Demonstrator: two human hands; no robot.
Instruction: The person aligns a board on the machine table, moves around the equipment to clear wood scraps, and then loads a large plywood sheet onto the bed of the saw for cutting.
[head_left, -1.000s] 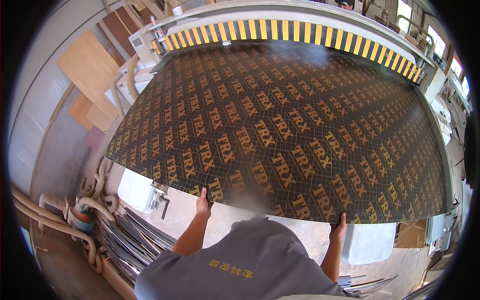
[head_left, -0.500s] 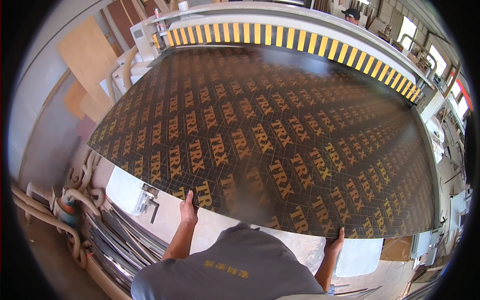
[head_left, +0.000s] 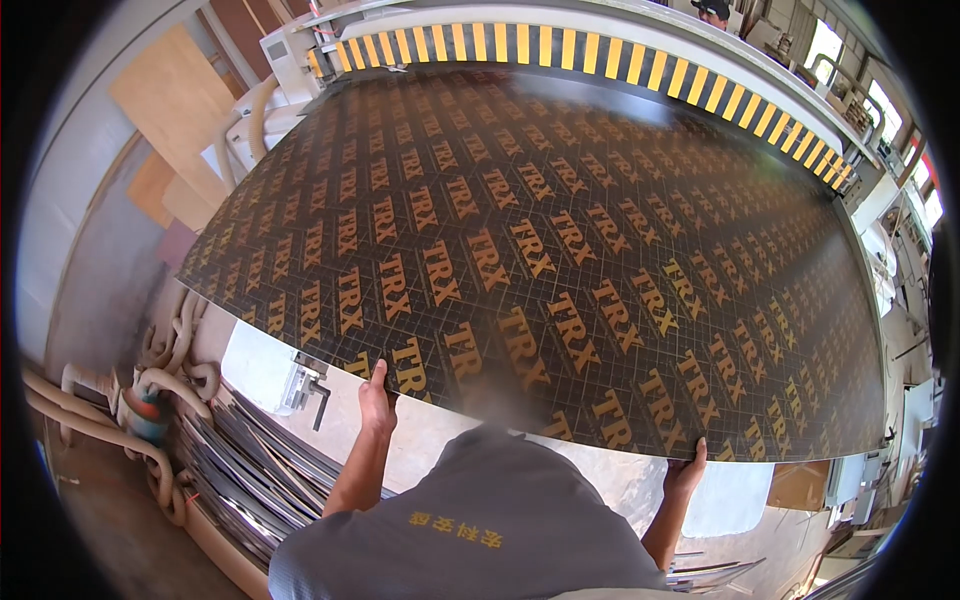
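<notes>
A large dark sheet panel [head_left: 440, 225], printed all over with rows of gold and orange lettering, spreads before me and reaches to a long machine beam [head_left: 500, 42] with yellow and black stripes. At its near edge, my left hand [head_left: 377, 405] grips left of the middle, thumb on top and fingers mostly hidden underneath. Further right along the same edge, my right hand [head_left: 685, 472] grips it likewise, thumb up over the rim. Both forearms are stretched forward on either side of my grey shirt.
Ribbed beige hoses [head_left: 160, 385] coil on the floor at left, beside a pile of long thin strips [head_left: 265, 465]. Pale supports [head_left: 258, 365] show beneath the near edge. Wooden boards [head_left: 165, 100] lean against the left wall. Beyond the beam, a person in a dark cap [head_left: 712, 10] is partly visible.
The view has tilted and shifted slightly, so the beam, panel and hands sit higher in the picture. Both hands keep their grip on the near edge; any panel movement is hard to tell.
</notes>
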